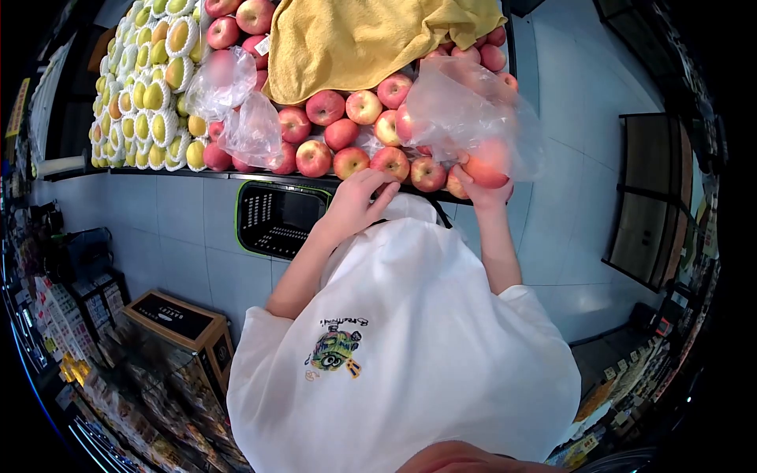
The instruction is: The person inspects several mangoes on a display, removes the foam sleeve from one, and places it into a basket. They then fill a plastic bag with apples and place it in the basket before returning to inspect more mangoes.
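Observation:
My right hand (486, 191) is closed around a red apple (486, 164) at the front right corner of the fruit display, its thumb up along the apple's left side. A clear plastic bag (461, 98) spreads over the apples behind and overlaps the held apple. My left hand (365, 195) is at the display's front edge, thumb apart from the fingers, with fingertips right at a red-yellow apple (390, 163). Another apple (428, 174) sits in the front row between my hands.
A yellow towel (355, 43) covers apples at the back. Crumpled plastic bags (251, 132) lie left of it, beside pears in white foam nets (150, 94). A black basket with a green rim (239, 217) stands below the display; a cardboard box (177, 319) is behind it.

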Motion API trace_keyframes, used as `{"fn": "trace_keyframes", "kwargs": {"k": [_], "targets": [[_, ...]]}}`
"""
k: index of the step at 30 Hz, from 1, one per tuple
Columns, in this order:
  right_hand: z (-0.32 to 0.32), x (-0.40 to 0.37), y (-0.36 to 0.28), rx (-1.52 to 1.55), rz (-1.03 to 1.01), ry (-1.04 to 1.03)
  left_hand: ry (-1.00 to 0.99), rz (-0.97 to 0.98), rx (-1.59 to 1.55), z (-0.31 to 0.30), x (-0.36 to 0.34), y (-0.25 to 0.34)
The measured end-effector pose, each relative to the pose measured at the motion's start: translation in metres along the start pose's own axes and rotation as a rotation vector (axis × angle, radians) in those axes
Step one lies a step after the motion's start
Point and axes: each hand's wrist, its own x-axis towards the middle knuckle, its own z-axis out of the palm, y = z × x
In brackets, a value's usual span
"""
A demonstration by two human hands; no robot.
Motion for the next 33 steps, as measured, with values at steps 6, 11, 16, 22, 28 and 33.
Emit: {"fn": "trace_keyframes", "kwargs": {"k": [6, 11, 16, 22, 28, 33], "targets": [[-0.008, 0.007, 0.004, 0.247, 0.326, -0.454, 0.099, -0.125, -0.066, -0.004, 0.028, -0.024], [0.03, -0.005, 0.011, 0.03, 0.073, -0.382, 0.235, -0.157, -0.164, -0.008, 0.088, -0.034], [0.026, -0.025, 0.007, -0.075, -0.021, -0.393, 0.495, 0.146, 0.302, 0.023, 0.216, -0.041], [0.015, -0.082, 0.005, -0.201, -0.112, -0.412, 0.463, 0.141, 0.664, 0.042, 0.311, -0.061], [0.003, -0.12, 0.011, -0.236, -0.178, -0.436, 0.108, 0.088, -0.015, 0.018, 0.314, -0.03], [-0.001, -0.142, 0.019, -0.254, -0.198, -0.483, -0.05, -0.087, -0.632, 0.026, 0.302, -0.02]]}}
